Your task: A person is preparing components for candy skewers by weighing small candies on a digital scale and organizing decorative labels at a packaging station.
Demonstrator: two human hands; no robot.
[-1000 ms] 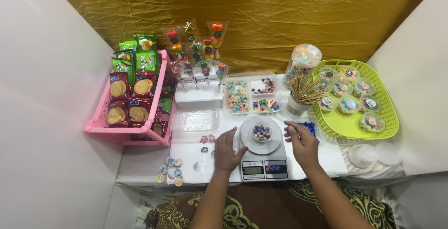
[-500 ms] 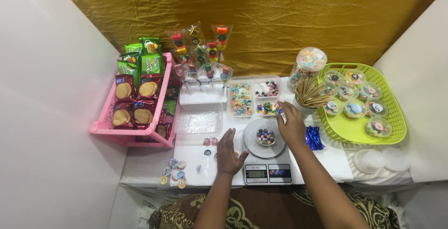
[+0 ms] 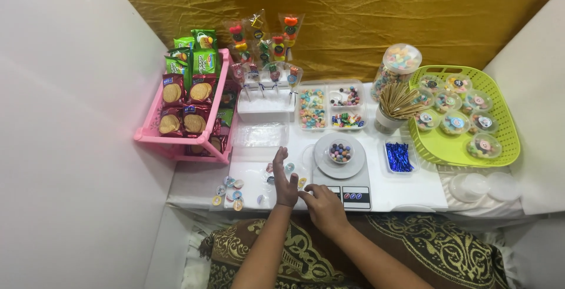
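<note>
The left hand [image 3: 285, 178] lay flat and released on the white table [image 3: 406, 190] near its front edge, fingers extended among scattered round stickers [image 3: 231, 192], apparently steadying itself. The right hand [image 3: 322, 205] rested at the front edge of the digital scale [image 3: 352, 193], fingers loosely curled at its control panel, grasping nothing. A small cup of coloured candies [image 3: 340, 152] sat centred on the scale's round pan, placed for weighing. The pink rack [image 3: 189, 148] stood at the left edge, the green basket [image 3: 507, 142] at the right edge.
</note>
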